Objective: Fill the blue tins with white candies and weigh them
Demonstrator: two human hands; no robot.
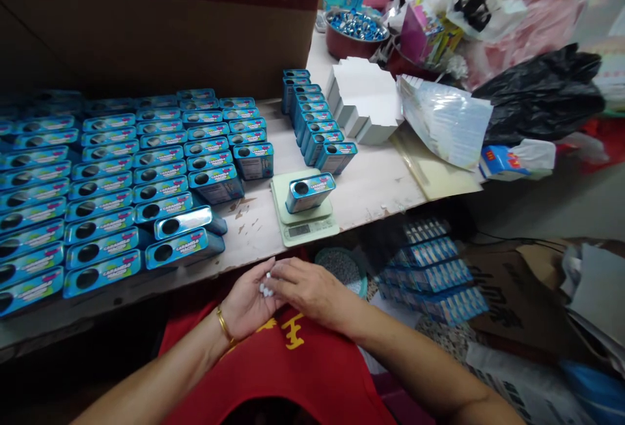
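Small white candies (pixel 266 290) lie in the cupped palm of my left hand (pixel 251 298), which is turned up and wears a gold bracelet at the wrist. Over that palm my right hand (pixel 305 288) bends down, its fingertips pinched together at the candies. How many pieces its fingers hold is hidden. Just beyond both hands, a blue tin (pixel 310 192) with a round dark opening on top stands on a pale green digital scale (pixel 305 230). The scale's display is too small to read.
Rows of blue tins (pixel 102 226) fill the table's left; another row (pixel 315 119) stands behind the scale. White cartons (pixel 364 96), a red bowl of wrapped pieces (pixel 356 34) and bags lie right. Below the table edge are a tub (pixel 342 269) and stacked blue boxes (pixel 434 272).
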